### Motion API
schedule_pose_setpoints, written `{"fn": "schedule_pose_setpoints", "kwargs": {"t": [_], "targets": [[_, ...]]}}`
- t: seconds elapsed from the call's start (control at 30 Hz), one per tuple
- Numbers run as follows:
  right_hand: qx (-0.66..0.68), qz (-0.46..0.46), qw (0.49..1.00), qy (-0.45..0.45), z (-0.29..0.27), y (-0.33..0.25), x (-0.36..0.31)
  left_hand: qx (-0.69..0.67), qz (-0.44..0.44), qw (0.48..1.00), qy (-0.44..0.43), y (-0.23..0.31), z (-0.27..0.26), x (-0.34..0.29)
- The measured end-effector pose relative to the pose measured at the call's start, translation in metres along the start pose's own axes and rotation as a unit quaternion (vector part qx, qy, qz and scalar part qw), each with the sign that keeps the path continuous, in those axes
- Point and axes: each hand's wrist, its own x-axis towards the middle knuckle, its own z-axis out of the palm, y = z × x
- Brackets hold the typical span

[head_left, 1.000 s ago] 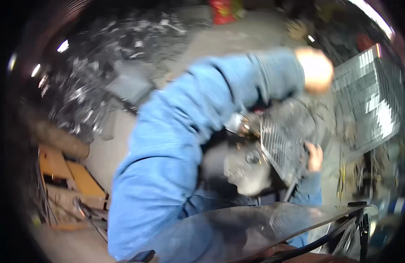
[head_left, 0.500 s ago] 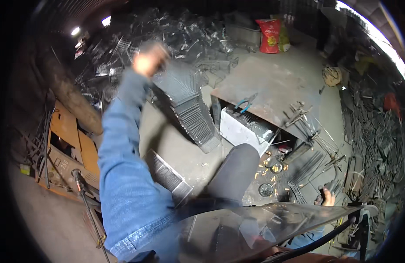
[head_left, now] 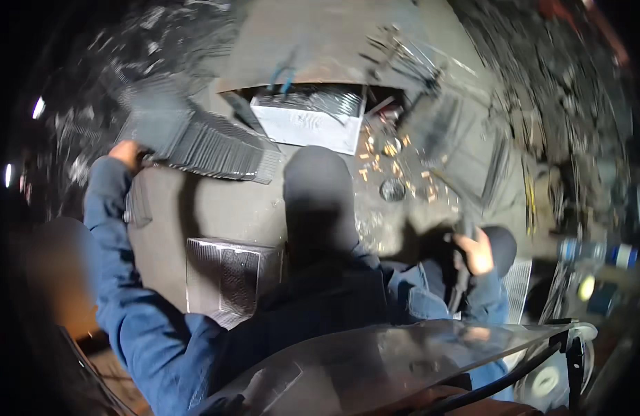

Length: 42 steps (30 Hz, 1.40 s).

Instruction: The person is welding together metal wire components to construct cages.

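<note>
At the left, my left hand (head_left: 126, 154) is at the near edge of a long, leaning stack of dark wire grid panels (head_left: 216, 147). Its fingers are blurred and partly hidden, so their grip does not show. On the right, my right hand (head_left: 478, 251) is closed round a dark tool (head_left: 465, 225) with a thin curved neck; its exact kind is blurred. Between my arms, my knee (head_left: 321, 201) points toward a low metal table (head_left: 320, 41). A silvery grid block (head_left: 223, 277) stands on the floor left of my knee.
Under the table edge sits a white-faced box (head_left: 306, 126), with blue-handled pliers (head_left: 284, 78) above it. Orange-tan scraps and a round dish (head_left: 392, 189) lie on the floor. Metal rods (head_left: 410, 55) rest at the table's right corner. A clear visor (head_left: 403, 353) crosses the lower view.
The view has swung right and down. My left hand has come down from the far end of the stack to its near edge. My right hand has risen with the dark tool.
</note>
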Motion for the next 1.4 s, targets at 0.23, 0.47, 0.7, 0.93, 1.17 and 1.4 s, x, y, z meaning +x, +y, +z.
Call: {"fn": "schedule_pose_setpoints", "kwargs": {"t": [0.23,0.47,0.7,0.93,1.17,1.4], "targets": [[-0.304,0.026,0.949,-0.076,0.062,0.065,0.018,0.043,0.100,0.990,0.086,-0.059,-0.042,0.012],[-0.535,-0.083,0.837,-0.079,0.072,0.090,0.026,-0.226,-0.079,0.858,0.455,-0.154,-0.101,-0.061],[-0.369,-0.233,0.899,-0.035,0.072,0.026,0.034,-0.738,0.278,0.462,0.405,0.004,-0.126,-0.073],[0.267,-0.460,0.842,0.093,0.025,-0.107,0.025,-0.844,0.482,0.218,0.093,0.271,-0.131,0.039],[0.205,-0.461,0.820,0.271,-0.071,-0.224,0.020,-0.801,0.351,0.473,0.106,0.366,-0.190,0.128],[0.135,-0.333,0.859,0.364,-0.104,-0.225,0.127,-0.707,0.291,0.637,0.094,0.383,-0.197,0.193]]}}
